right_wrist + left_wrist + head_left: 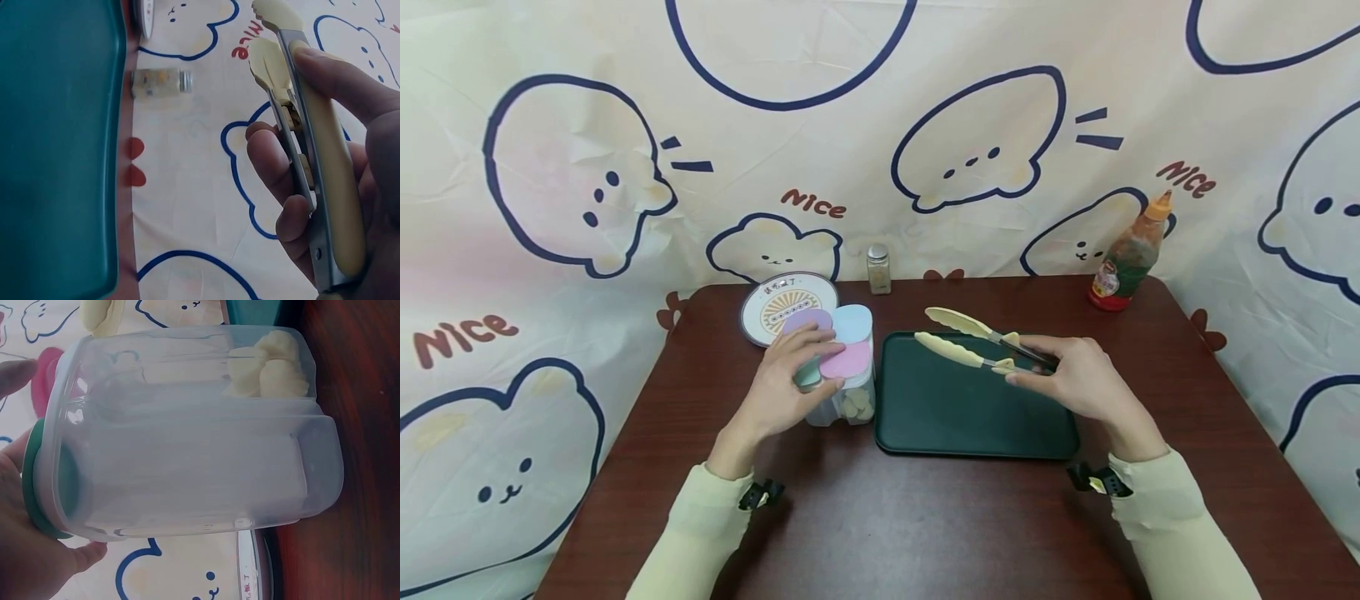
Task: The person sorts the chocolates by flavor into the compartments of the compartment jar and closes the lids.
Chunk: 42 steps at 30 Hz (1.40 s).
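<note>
A clear divided food storage container (856,398) stands left of the tray, topped with purple, blue, pink and green lids. My left hand (793,371) spreads over its top, thumb and fingers gripping around the green lid (34,478). Pale rounded pieces (275,369) sit at the bottom of one compartment, while the compartment nearest the left wrist camera holds nothing. My right hand (1078,375) holds kitchen tongs (977,342) with cream tips and metal arms. The tips stand apart, point left over the tray and have nothing between them.
A dark green tray (977,417) lies at the table's middle. Behind the container, a round white plate (752,312) with a printed pattern leans at the back. A small glass shaker (878,271) and a red sauce bottle (1123,262) stand along the back edge by the patterned cloth.
</note>
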Tool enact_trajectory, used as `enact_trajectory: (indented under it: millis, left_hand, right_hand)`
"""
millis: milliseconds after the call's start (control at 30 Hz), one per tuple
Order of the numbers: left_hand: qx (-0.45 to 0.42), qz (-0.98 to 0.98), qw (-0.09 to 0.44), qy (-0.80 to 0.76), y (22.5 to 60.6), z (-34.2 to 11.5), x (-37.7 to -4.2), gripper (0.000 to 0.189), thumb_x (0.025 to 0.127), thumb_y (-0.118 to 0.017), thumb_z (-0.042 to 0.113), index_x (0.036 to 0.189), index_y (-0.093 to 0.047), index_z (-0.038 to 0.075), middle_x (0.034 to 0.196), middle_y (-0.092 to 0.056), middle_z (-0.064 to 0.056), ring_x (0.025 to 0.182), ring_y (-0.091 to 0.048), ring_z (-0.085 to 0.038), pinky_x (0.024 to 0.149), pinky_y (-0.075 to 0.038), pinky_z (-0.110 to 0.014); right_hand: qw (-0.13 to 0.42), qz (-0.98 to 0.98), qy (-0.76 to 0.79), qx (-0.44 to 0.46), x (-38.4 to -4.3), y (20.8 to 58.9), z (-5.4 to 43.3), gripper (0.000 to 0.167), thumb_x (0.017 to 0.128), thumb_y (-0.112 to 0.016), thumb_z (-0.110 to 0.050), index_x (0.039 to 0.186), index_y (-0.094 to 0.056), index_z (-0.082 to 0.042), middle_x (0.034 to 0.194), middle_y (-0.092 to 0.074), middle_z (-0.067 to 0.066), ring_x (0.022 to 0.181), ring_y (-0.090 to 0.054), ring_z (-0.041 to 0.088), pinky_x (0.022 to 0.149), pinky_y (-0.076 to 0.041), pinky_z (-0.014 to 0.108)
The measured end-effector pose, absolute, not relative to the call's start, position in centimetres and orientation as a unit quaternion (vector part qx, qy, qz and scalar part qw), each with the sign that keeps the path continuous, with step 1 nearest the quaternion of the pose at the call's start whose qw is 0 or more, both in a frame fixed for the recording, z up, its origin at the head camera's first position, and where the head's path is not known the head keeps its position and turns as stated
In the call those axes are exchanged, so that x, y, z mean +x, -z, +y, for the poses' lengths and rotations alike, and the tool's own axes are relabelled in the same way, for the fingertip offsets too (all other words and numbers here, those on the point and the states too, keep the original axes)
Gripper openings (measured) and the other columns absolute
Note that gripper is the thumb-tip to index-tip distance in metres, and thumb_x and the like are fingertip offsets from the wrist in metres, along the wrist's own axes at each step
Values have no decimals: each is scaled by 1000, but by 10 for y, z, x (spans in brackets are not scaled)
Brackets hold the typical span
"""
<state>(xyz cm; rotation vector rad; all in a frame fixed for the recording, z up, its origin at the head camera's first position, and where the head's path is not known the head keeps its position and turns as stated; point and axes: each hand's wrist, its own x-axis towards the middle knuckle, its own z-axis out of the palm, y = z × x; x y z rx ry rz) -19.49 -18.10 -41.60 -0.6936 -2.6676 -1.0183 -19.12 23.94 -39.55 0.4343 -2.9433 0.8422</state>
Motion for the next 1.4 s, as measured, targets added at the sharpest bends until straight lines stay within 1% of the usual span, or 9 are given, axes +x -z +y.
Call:
enact_trajectory:
  millis: [167,300,467,667,833,1000,1133,1267,1400]
  left_hand:
    - [-236,-908,96,334,415,-181,-195,50,81,-79,36,129,-67,28,146,-55,2,148,-32,-23,120,-20,-60]
    - [-231,-908,93,337,414,-180,-195,44,85,-75,38,128,-68,27,145,-56,1,148,-33,-24,119,-19,-61]
    - [-219,-912,101,333,413,-178,-196,38,90,-72,39,124,-70,25,143,-59,0,146,-37,-24,120,-18,-61]
    - [-214,-914,120,324,410,-173,-196,35,89,-73,37,120,-73,20,138,-63,-3,142,-42,-26,120,-17,-64]
    - [-205,-915,121,325,409,-171,-196,33,88,-75,36,117,-73,20,137,-63,-4,140,-44,-26,120,-18,-64]
    - [-202,-914,121,330,408,-171,-196,33,87,-76,35,116,-74,20,137,-63,-4,140,-44,-27,119,-17,-65]
    - [-200,-913,119,334,409,-171,-196,33,87,-76,35,117,-74,20,137,-63,-4,141,-43,-27,119,-17,-65]
    - [-201,-913,120,335,409,-171,-196,33,88,-76,34,117,-74,20,137,-63,-5,141,-43,-27,119,-18,-64]
    - [-201,-912,122,336,411,-171,-197,32,88,-75,34,116,-74,19,137,-63,-5,140,-43,-27,119,-19,-64]
  right_hand:
    - [25,-955,-272,113,-189,399,249,66,82,-75,-55,134,-64,-15,77,-65,-1,73,-53,18,55,-40,27]
    - [30,-959,-268,89,-187,401,257,69,82,-73,-58,136,-62,-16,72,-62,-1,69,-53,17,53,-38,28]
    - [42,-962,-261,61,-183,402,267,71,82,-73,-59,135,-61,-13,72,-62,0,64,-52,17,51,-35,28]
    - [62,-965,-252,43,-181,409,278,74,82,-73,-60,135,-60,-10,76,-68,1,64,-54,16,53,-36,28]
    - [73,-964,-253,35,-178,415,286,73,82,-74,-58,133,-61,-8,74,-69,0,61,-53,15,52,-37,28]
    - [68,-964,-256,17,-177,421,294,77,81,-74,-60,133,-59,-6,76,-71,1,64,-56,15,53,-38,28]
    - [56,-964,-258,-19,-176,425,301,83,81,-71,-65,137,-55,-6,76,-71,2,68,-57,18,54,-39,28]
    - [59,-963,-258,-55,-175,432,309,85,81,-69,-67,138,-54,-6,78,-71,5,73,-59,23,55,-40,28]
    - [58,-962,-254,-86,-174,441,317,90,81,-67,-69,139,-50,-1,80,-71,8,79,-61,27,56,-40,27]
